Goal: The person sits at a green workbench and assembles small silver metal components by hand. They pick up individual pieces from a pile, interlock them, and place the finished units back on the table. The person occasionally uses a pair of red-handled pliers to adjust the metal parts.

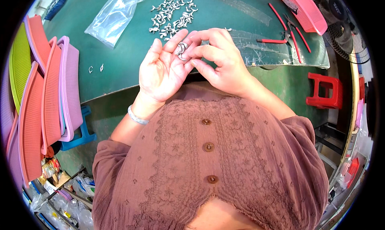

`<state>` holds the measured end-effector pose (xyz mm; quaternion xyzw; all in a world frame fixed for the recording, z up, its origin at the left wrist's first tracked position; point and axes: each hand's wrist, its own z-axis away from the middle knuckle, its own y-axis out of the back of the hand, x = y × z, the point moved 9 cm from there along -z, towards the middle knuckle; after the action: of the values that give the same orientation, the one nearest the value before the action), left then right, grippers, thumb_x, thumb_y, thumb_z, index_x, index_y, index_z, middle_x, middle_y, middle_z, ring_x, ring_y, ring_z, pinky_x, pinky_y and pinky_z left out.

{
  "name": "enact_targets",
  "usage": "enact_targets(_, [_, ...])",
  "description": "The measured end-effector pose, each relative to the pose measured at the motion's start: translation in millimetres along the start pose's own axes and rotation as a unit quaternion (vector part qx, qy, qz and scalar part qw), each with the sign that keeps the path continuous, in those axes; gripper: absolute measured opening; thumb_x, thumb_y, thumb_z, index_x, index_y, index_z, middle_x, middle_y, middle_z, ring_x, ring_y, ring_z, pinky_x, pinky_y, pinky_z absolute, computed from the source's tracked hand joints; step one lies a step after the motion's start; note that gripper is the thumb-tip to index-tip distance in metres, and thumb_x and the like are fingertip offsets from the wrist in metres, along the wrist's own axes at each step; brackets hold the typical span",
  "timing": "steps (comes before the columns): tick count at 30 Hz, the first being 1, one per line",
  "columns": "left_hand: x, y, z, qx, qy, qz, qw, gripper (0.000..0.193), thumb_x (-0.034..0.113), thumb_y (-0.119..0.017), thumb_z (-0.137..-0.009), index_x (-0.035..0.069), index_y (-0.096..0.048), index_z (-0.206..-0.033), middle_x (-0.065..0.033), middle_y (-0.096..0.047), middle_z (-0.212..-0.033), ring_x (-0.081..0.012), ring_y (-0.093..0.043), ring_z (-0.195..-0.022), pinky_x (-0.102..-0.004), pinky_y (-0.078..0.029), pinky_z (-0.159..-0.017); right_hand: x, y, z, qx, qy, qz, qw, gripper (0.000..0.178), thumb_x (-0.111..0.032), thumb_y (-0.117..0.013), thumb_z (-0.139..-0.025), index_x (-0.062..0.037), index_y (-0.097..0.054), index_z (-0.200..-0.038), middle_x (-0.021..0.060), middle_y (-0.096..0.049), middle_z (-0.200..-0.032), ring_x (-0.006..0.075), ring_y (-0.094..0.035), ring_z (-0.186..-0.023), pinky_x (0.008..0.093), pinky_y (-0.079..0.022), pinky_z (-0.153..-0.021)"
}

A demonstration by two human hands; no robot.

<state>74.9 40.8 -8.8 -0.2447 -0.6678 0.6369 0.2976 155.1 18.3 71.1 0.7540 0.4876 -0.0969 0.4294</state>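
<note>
My left hand [160,71] is turned palm up over the table's near edge, cradling several small curved silver metal pieces [181,49] at its fingers. From the right, my right hand [220,57] reaches over, its fingers bent and thumb drawn in close beside those pieces. Whatever lies between its fingertips is too small to make out. Just beyond the hands, a loose pile of similar curved metal pieces [172,15] is spread on the green tabletop [132,61]. Two small pieces [96,68] lie apart at the left.
A clear plastic bag [115,17] lies left of the pile. Red-handled pliers [284,35] and a pink basket [306,13] are at the right, near a black fan [341,33]. Stacked colored baskets [52,89] stand left; a red stool [327,91] is below the table.
</note>
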Motion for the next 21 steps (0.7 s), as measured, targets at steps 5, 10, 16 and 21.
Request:
enact_targets(5, [0.6,-8.1,-0.9,0.031,-0.022,-0.015,0.999,0.056,0.04,-0.024,-0.094,-0.002,-0.033,-0.129,-0.0193,-0.037,-0.131,-0.0285,-0.034,-0.123,-0.0385,-0.03,-0.101,-6.0,-5.7,-0.3,-0.006,0.035,0.033,0.999,0.016,-0.005,-0.067,-0.064,-0.0081,-0.062,-0.079,0.0068,-0.053,-0.1,0.0281,-0.047,-0.093,0.0381,-0.039,-0.082])
enact_targets(10, [4.0,-7.4,-2.7,0.048,-0.042,-0.011,0.998,0.058,0.042,-0.025,-0.093,-0.002,-0.032,-0.13,-0.0179,-0.037,-0.131,-0.0275,-0.034,-0.122,-0.0376,-0.03,-0.101,-6.8,-6.8,-1.6,-0.016,0.052,0.027,0.998,0.014,-0.004,-0.066,-0.063,-0.0072,-0.061,-0.076,0.0068,-0.053,-0.102,0.0276,-0.046,-0.094,0.0381,-0.039,-0.082])
enact_targets(16, [3.6,-2.2,-5.6,0.004,-0.026,-0.015,1.0,0.058,0.042,-0.027,-0.093,-0.002,-0.033,-0.129,-0.0157,-0.041,-0.126,-0.0249,-0.042,-0.112,-0.0375,-0.03,-0.099,4.2,-0.4,-11.1,0.017,0.025,0.053,0.998,0.011,-0.004,-0.065,-0.064,-0.0075,-0.061,-0.073,0.0044,-0.056,-0.093,0.0257,-0.047,-0.089,0.0352,-0.04,-0.078])
enact_targets(21, [3.1,-4.5,-5.8,0.022,-0.034,-0.014,0.999,0.058,0.042,-0.027,-0.093,-0.003,-0.03,-0.13,-0.0171,-0.04,-0.127,-0.0255,-0.04,-0.114,-0.0379,-0.029,-0.1,4.0,-6.0,-15.0,0.02,0.02,0.06,0.998,0.01,-0.008,-0.066,-0.064,-0.0061,-0.061,-0.072,0.0051,-0.056,-0.088,0.0255,-0.048,-0.086,0.0337,-0.041,-0.076])
